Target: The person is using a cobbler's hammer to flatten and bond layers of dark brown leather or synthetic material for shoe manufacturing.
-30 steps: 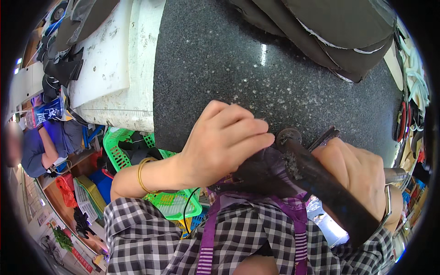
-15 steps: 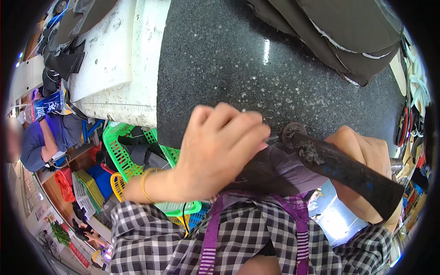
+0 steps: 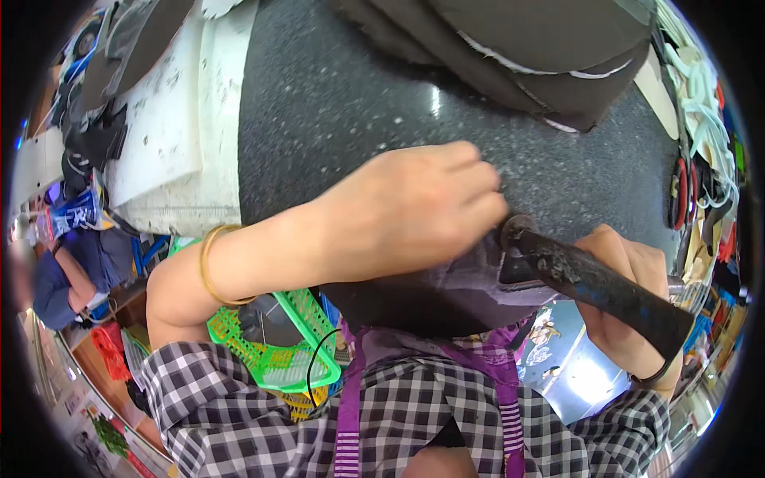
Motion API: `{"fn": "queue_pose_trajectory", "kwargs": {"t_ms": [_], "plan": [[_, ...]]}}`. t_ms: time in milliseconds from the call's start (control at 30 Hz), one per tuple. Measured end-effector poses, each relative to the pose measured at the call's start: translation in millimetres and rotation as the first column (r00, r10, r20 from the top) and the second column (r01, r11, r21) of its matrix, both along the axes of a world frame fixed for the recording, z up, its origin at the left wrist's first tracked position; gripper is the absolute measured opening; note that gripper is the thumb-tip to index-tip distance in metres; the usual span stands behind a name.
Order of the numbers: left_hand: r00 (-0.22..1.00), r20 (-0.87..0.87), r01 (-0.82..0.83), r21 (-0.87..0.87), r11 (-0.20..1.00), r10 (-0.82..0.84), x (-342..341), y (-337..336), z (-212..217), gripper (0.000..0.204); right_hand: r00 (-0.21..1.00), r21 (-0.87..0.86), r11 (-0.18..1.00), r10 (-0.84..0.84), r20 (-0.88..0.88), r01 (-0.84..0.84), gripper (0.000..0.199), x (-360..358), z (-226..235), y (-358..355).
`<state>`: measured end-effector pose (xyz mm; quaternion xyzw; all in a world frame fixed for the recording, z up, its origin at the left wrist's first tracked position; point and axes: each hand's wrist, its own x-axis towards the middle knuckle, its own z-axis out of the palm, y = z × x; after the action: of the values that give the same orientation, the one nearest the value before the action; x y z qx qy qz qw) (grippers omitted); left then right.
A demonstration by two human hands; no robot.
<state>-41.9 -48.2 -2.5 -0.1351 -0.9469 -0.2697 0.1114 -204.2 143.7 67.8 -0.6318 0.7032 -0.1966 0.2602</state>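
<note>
My right hand (image 3: 633,259) is closed around a dark shoemaker's hammer (image 3: 598,279) with a small round face and a long flared head. Its handle is mostly hidden by the head and the hand. The round face is at the edge of a dark sheet of material (image 3: 470,299), which hangs over the near edge of the bench toward my lap. Above that sheet, my left hand (image 3: 434,199) has its fingers curled in, close to the hammer face. What its fingertips pinch, if anything, is hidden.
A dark speckled bench top (image 3: 335,95) spreads ahead, with stacked dark panels (image 3: 510,48) at the back. Red-handled scissors (image 3: 680,195) lie at the right edge. White sheets (image 3: 167,119) lie to the left; a green basket (image 3: 307,346) stands below. A person (image 3: 72,271) is at far left.
My left hand has moved up and to the right, nearer the hammer face, with the forearm now stretched across. The right hand keeps the hammer almost in place. The view has shifted slightly.
</note>
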Motion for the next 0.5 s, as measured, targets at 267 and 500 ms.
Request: {"fn": "queue_pose_trajectory", "kwargs": {"t_ms": [267,500], "plan": [[0.995,-0.03,0.095,-0.1,0.99,-0.098,4.0,-1.4,10.0,0.02,0.999,0.078,0.996,0.053,-0.001,-0.053,0.016,-11.9,10.1,-11.1],[0.995,0.056,0.09,-0.101,0.991,-0.084,4.3,-12.8,13.7,0.016,0.993,0.066,0.991,0.12,-0.011,-0.119,0.02,-11.4,9.3,-26.6]]}}
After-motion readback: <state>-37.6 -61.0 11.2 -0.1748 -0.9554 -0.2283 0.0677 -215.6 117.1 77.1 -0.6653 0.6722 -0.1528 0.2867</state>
